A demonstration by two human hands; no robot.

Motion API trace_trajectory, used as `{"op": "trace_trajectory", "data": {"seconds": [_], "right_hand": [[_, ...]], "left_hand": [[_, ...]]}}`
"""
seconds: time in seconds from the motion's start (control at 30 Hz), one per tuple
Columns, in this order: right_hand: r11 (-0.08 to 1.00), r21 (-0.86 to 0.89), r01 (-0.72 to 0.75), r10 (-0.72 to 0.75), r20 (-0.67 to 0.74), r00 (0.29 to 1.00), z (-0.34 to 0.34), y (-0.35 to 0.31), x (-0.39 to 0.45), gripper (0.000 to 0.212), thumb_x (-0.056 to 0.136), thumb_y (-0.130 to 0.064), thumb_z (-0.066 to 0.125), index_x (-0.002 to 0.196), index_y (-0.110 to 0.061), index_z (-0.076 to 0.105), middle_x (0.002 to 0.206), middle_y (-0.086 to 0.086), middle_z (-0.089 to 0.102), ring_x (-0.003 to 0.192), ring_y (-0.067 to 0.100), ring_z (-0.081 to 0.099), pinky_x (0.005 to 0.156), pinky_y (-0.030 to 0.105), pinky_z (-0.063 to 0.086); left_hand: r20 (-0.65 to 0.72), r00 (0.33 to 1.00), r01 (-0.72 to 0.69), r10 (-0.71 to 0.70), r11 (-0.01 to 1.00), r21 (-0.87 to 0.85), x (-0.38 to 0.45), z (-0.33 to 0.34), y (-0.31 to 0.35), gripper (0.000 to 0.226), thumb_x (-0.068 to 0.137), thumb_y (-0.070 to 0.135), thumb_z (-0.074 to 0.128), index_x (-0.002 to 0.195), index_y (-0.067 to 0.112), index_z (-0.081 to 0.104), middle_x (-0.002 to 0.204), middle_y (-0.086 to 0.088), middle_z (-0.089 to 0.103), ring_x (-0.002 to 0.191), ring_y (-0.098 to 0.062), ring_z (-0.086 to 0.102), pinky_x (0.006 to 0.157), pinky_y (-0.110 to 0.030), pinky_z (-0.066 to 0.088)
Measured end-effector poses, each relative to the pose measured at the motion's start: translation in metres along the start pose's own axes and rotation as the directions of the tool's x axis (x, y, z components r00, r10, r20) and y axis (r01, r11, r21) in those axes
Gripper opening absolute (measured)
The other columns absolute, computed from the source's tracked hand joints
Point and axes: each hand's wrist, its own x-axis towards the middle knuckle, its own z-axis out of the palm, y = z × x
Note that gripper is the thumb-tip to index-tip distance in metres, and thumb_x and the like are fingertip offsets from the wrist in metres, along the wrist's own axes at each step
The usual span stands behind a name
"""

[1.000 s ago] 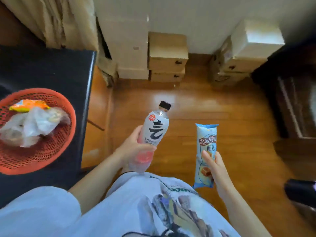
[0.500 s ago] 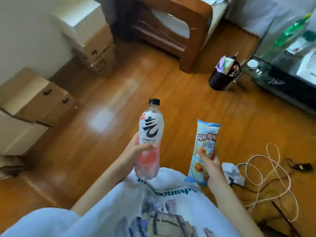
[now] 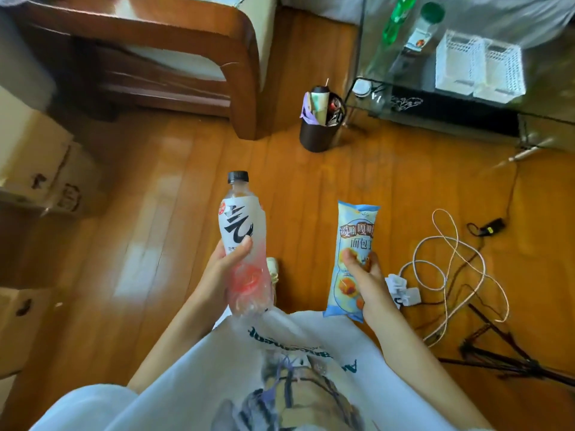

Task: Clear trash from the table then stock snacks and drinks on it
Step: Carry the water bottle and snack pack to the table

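Left hand (image 3: pixel 224 275) wrapped the clear black-capped drink bottle (image 3: pixel 244 244), right hand (image 3: pixel 368 283) pinched the pale-blue snack packet (image 3: pixel 351 262), both above bare floor, well short of the glass table (image 3: pixel 529 32); risk judged: loose white cable (image 3: pixel 448 275) underfoot might trip the carrier.

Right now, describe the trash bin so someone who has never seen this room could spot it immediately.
Find the glass table at the upper right and the wooden sofa arm to its left. On the wooden floor between them, by the table's near corner, stands a small dark round bin. It is the only container on the floor stuffed with wrappers, with a purple scrap hanging over its rim.
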Motion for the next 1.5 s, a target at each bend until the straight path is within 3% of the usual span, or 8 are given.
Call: {"op": "trace_trajectory", "data": {"seconds": [0.1,0.27,0.47,0.63,1.0,1.13,1.27,1.5], "right_hand": [[1.0,0.009,0.006,-0.006,-0.015,1.0,0.013,-0.034,0.021,0.016,0.078,-0.048,0.062,0.086,-0.041,0.05,0.089,-0.018,0.06,0.08,0.003,0.059,0.06,0.024,0.045],[0.998,0.066,0.002,0.001,-0.057,0.998,0.019,-0.072,0.057,0.021,0.074,-0.05,0.064,0.087,-0.039,0.052,0.087,-0.018,0.063,0.079,0.003,0.062,0.059,0.023,0.046],[0.992,0.129,-0.014,0.027,-0.103,0.994,0.004,-0.099,0.098,0.018,0.075,-0.047,0.064,0.086,-0.037,0.054,0.078,-0.022,0.065,0.069,0.001,0.065,0.054,0.02,0.048],[0.98,0.198,0.002,0.017,-0.095,0.995,-0.021,-0.129,0.148,0.019,0.077,-0.043,0.064,0.091,-0.037,0.054,0.091,-0.014,0.065,0.08,0.005,0.064,0.057,0.02,0.048],[0.972,0.228,0.061,-0.045,-0.075,0.996,-0.139,-0.25,0.281,0.018,0.079,-0.04,0.063,0.088,-0.03,0.051,0.085,-0.013,0.062,0.064,0.0,0.063,0.043,0.009,0.045],[0.978,0.204,0.039,-0.029,-0.05,0.998,-0.169,-0.281,0.317,0.02,0.08,-0.043,0.062,0.092,-0.032,0.05,0.093,-0.011,0.062,0.082,0.007,0.061,0.056,0.019,0.048],[0.981,0.196,-0.007,0.014,-0.036,0.999,-0.184,-0.303,0.354,0.023,0.079,-0.045,0.062,0.094,-0.033,0.05,0.094,-0.011,0.062,0.084,0.007,0.061,0.06,0.022,0.047],[0.982,0.18,-0.047,0.056,-0.045,0.997,-0.198,-0.359,0.434,0.019,0.079,-0.047,0.063,0.09,-0.037,0.051,0.088,-0.017,0.063,0.073,0.001,0.063,0.047,0.012,0.047]], "left_hand": [[0.032,0.999,-0.002,0.001,1.0,0.014,0.036,0.003,0.039,0.046,0.071,0.045,0.067,0.111,0.026,0.057,0.095,-0.006,0.069,0.08,-0.02,0.069,0.061,-0.032,0.056],[0.111,0.994,0.016,-0.025,0.996,0.085,0.097,0.019,0.086,0.08,0.043,0.066,0.079,0.109,0.025,0.058,0.088,-0.004,0.072,0.072,-0.021,0.069,0.056,-0.031,0.055],[0.164,0.984,0.048,-0.064,0.994,0.101,0.152,0.057,0.106,0.05,0.064,0.051,0.07,0.105,0.023,0.061,0.09,-0.011,0.066,0.072,-0.032,0.063,0.058,-0.042,0.054],[0.158,0.984,0.056,-0.079,0.988,0.144,0.197,0.108,0.115,0.058,0.064,0.05,0.07,0.11,0.017,0.057,0.088,-0.012,0.066,0.067,-0.03,0.064,0.054,-0.038,0.053],[0.146,0.986,0.053,-0.074,0.989,0.141,0.318,0.29,0.163,0.063,0.072,0.045,0.065,0.122,0.011,0.049,0.094,-0.014,0.064,0.075,-0.033,0.062,0.062,-0.041,0.054],[0.153,0.986,0.05,-0.07,0.99,0.131,0.349,0.329,0.178,0.066,0.064,0.048,0.069,0.117,0.012,0.052,0.087,-0.011,0.066,0.069,-0.03,0.064,0.057,-0.039,0.054],[0.154,0.987,0.037,-0.055,0.992,0.119,0.383,0.346,0.188,0.035,0.069,0.046,0.069,0.097,0.026,0.065,0.079,-0.008,0.069,0.065,-0.023,0.067,0.055,-0.036,0.055],[0.109,0.994,0.016,-0.029,0.993,0.117,0.471,0.383,0.221,0.069,0.068,0.046,0.066,0.126,0.012,0.052,0.115,-0.019,0.064,0.08,-0.027,0.065,0.068,-0.046,0.055]]}}
